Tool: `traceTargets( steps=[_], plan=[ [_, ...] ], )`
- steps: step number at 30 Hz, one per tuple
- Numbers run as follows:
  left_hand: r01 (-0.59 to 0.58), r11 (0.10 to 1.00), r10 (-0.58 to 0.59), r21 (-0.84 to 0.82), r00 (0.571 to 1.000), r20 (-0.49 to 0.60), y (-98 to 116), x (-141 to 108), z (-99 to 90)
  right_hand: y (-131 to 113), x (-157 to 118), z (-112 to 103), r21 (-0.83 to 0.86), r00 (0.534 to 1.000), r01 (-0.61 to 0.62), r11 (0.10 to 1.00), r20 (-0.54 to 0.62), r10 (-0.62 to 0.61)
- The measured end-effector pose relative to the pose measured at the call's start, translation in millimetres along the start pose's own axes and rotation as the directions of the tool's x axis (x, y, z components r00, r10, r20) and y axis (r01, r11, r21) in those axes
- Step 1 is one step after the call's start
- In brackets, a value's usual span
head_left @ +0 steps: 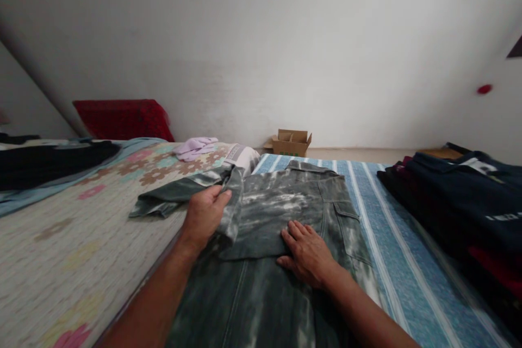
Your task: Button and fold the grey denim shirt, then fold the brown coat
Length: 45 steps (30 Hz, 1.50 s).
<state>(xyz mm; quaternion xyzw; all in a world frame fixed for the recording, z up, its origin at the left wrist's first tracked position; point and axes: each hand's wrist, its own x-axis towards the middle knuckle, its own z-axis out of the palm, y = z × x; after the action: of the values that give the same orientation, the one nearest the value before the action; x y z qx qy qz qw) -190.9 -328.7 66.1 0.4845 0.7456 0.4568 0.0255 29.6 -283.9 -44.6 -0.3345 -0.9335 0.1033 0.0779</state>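
Through the head camera, I see a blue striped sheet, my landmark here, with a grey-green tie-dye garment lying partly folded on it. The garment's sleeve reaches out past the striped sheet's left edge, over a floral sheet. My left hand, near that same left edge, has its thumb and fingers clamped on a fold of the garment beside the sleeve. My right hand, over the striped sheet, rests palm down on the garment, fingers close together and thumb apart. A pile of dark clothes lies along the striped sheet's right side. Just beyond its far edge is an open cardboard box. Left of it, on the floral sheet, lies a crumpled lilac cloth; black clothing lies farther left.
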Motion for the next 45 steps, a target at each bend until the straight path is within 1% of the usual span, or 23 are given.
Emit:
traceTargets(
  steps=[2, 3, 4, 5, 7, 8, 9, 10, 11, 13, 14, 15, 16, 17, 19, 21, 24, 29, 35, 37, 40, 42, 45],
  plan=[
    [-0.122, 0.990, 0.106, 0.073, 0.975, 0.194, 5, -4, 14.7, -3, 0, 0, -0.012, 0.999, -0.002, 1.000, -0.035, 0.002],
    [-0.193, 0.976, 0.152, 0.096, 0.933, 0.325, 8, -6, 22.1, -4, 0, 0, -0.019, 0.998, -0.004, 1.000, -0.055, 0.003],
    [-0.263, 0.959, 0.187, 0.109, 0.871, 0.455, 12, -9, 29.5, -5, 0, 0, -0.024, 0.998, -0.003, 1.000, -0.070, 0.002],
    [-0.329, 0.938, 0.208, 0.106, 0.782, 0.587, 16, -11, 36.8, -6, 1, 1, -0.028, 0.997, -0.004, 1.000, -0.078, 0.002],
    [-0.389, 0.919, 0.178, 0.060, 0.545, 0.819, 24, -13, 51.8, -8, 2, 2, -0.032, 0.998, -0.001, 1.000, -0.066, -0.002],
    [-0.378, 0.925, 0.141, 0.040, 0.439, 0.887, 28, -12, 60.2, -8, 2, 3, -0.031, 0.998, 0.011, 0.999, -0.059, -0.013],
    [-0.354, 0.935, 0.110, 0.032, 0.371, 0.922, 32, -10, 69.5, -9, 3, 4, -0.031, 0.998, 0.027, 0.999, -0.062, -0.029],
    [-0.339, 0.940, 0.089, 0.041, 0.361, 0.928, 36, -6, 80.0, -9, 3, 4, -0.032, 0.996, 0.042, 0.999, -0.077, -0.044],
    [-0.351, 0.934, 0.086, 0.072, 0.414, 0.906, 39, -1, 91.7, -9, 4, 5, -0.034, 0.993, 0.053, 0.998, -0.102, -0.056],
    [-0.430, 0.884, 0.132, 0.186, 0.610, 0.781, 46, 12, 118.4, -10, 5, 7, -0.045, 0.987, 0.056, 0.997, -0.147, -0.062],
    [-0.464, 0.846, 0.165, 0.262, 0.695, 0.700, 48, 19, 132.6, -11, 5, 8, -0.052, 0.987, 0.050, 0.997, -0.151, -0.057],
    [-0.476, 0.819, 0.180, 0.320, 0.744, 0.644, 49, 26, 146.8, -12, 5, 9, -0.057, 0.988, 0.044, 0.997, -0.144, -0.052],
    [-0.477, 0.800, 0.183, 0.364, 0.772, 0.609, 49, 32, 160.3, -13, 6, 9, -0.061, 0.990, 0.040, 0.997, -0.136, -0.048],
    [-0.474, 0.789, 0.177, 0.392, 0.785, 0.594, 48, 37, 172.9, -14, 6, 10, -0.063, 0.991, 0.036, 0.997, -0.129, -0.044],
    [-0.466, 0.773, 0.149, 0.432, 0.794, 0.590, 44, 46, 193.9, -16, 7, 11, -0.068, 0.992, 0.022, 0.997, -0.123, -0.031],
    [-0.467, 0.751, 0.130, 0.466, 0.797, 0.589, 38, 52, 208.7, -18, 9, 11, -0.078, 0.993, 0.011, 0.997, -0.119, -0.020],
    [-0.502, 0.724, 0.149, 0.474, 0.784, 0.603, 29, 60, 221.1, -20, 10, 9, -0.090, 0.994, 0.011, 0.996, -0.111, -0.021],
    [-0.600, 0.681, 0.254, 0.420, 0.731, 0.633, 21, 67, 230.2, -22, 8, 1, -0.082, 0.998, 0.020, 0.996, -0.062, -0.025],
    [-0.663, 0.650, 0.358, 0.371, 0.698, 0.621, 25, 56, 234.0, -24, 7, -4, -0.090, 0.999, 0.019, 0.996, -0.046, -0.023],
    [-0.691, 0.648, 0.385, 0.321, 0.660, 0.645, 28, 48, 234.7, -23, 8, -3, -0.092, 0.999, 0.013, 0.996, -0.050, -0.018],
    [-0.727, 0.652, 0.389, 0.216, 0.565, 0.727, 26, 35, 237.2, -23, 8, -2, -0.092, 0.999, 0.009, 0.996, -0.034, -0.012],
    [-0.728, 0.664, 0.364, 0.172, 0.516, 0.776, 22, 29, 239.7, -23, 8, -1, -0.093, 0.999, 0.007, 0.996, -0.030, -0.010],
    [-0.708, 0.689, 0.316, 0.157, 0.488, 0.814, 16, 26, 242.9, -24, 8, -1, -0.089, 0.999, 0.001, 0.996, -0.043, -0.005]
  ],
)
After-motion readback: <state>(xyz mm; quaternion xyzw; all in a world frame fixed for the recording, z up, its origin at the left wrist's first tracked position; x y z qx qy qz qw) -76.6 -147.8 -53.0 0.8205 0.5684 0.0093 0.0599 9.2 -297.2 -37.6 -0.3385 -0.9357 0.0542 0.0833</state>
